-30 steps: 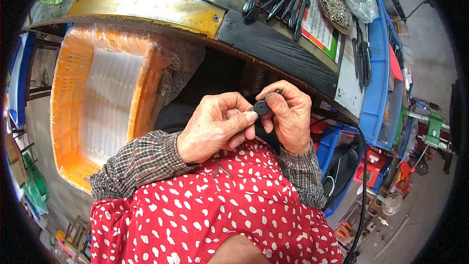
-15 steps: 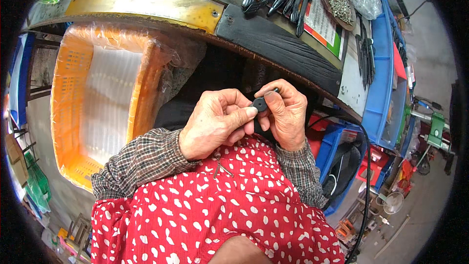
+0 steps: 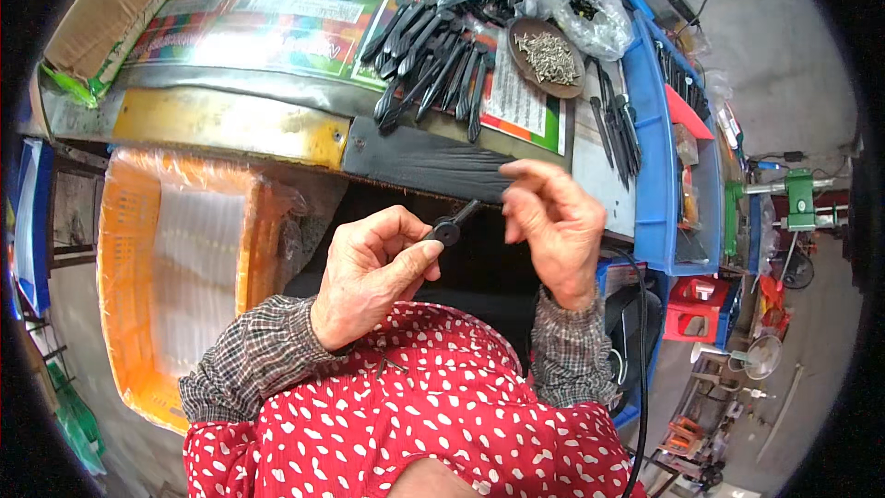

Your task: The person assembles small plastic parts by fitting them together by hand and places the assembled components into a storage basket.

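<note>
A small black part (image 3: 447,231) with a round, holed end and a short stem is pinched between the thumb and fingers of my left hand (image 3: 367,272). Its stem points up and to the right. Apart from it, my right hand (image 3: 560,235) hovers near the bench edge, fingers loosely bent and spread, slightly blurred, with nothing visible in them. Beyond my hands, a pile of black plastic handle-like pieces (image 3: 426,60) lies on the bench. Beside that pile stands a round brown dish (image 3: 564,90) of small silver screws.
An orange crate (image 3: 123,286) lined with clear plastic stands at left below the bench. At right are a blue bin (image 3: 650,161) and several thin black pieces (image 3: 616,120). A black cable (image 3: 643,350) hangs near my right forearm. A cardboard box (image 3: 111,14) sits far left.
My right hand has let go of the black part and moved away to the right. My left hand keeps hold of it, shifted slightly left. The view has tilted up, showing more bench.
</note>
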Demonstrator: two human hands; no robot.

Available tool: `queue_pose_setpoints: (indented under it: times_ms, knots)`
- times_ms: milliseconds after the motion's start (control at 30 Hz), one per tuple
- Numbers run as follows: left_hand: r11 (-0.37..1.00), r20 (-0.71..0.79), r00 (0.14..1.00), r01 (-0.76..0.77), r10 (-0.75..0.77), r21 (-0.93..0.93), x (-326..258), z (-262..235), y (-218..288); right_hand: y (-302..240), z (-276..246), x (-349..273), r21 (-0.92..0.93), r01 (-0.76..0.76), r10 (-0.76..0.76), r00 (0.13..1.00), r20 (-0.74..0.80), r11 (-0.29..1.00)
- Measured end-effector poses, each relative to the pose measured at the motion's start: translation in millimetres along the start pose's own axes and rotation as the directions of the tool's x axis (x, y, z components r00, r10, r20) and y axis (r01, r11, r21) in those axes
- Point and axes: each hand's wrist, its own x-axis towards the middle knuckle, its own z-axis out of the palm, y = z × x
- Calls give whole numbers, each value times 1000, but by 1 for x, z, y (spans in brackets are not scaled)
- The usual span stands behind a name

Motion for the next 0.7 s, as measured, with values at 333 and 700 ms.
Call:
queue_pose_setpoints:
  times_ms: [333,700]
  knots:
    - [998,-39,998,-42,44,56,12,-4,6,38,-51,80,-767,201,-411,907,-89,610]
    - [997,-60,997,-36,40,61,17,-4,6,55,-52,95,-847,189,-435,899,-54,496]
